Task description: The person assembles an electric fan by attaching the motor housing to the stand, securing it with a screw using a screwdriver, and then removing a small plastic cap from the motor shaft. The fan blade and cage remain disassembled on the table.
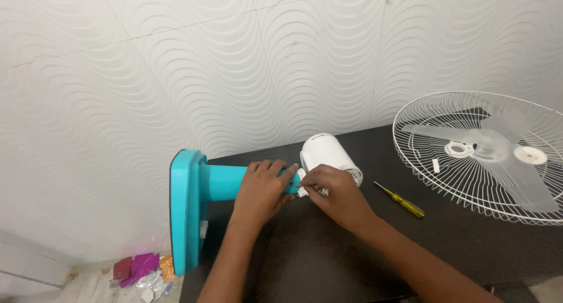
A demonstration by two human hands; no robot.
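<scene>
- The fan body point(258, 174) lay on its side on the dark bench point(328, 256), near the back edge, close to the wavy-patterned white wall point(176, 62).
- Its turquoise stand point(226, 181) pointed left; the flat turquoise base point(186, 212) stood on edge at the bench's left end, overhanging the corner.
- The white motor housing point(327, 152) sat at the right end of the stand, tilted toward the wall.
- My left hand point(262, 191) was wrapped over the stand just beside the joint with the housing, fingers curled around it and gripping.
- My right hand point(337, 191) was at that same joint, fingertips pressed together, pinching a small white piece point(303, 183) there; what the piece was I could not make out.
- The two hands were touching or nearly so at the joint.
- A screwdriver point(402, 200) with a yellow handle lay loose on the bench just right of my right hand, shaft pointing up-left toward the housing.
- Farther right, well apart, a white wire fan guard point(422, 162) lay flat on the bench, reaching past the right edge of view.
- Translucent fan blades point(498, 156) rested inside the guard, with a white ring point(458, 149) and a round white cap point(531, 156) on them.
- On the floor at lower left, below the base, lay scraps of pink, red and shiny wrapping point(141, 271).
</scene>
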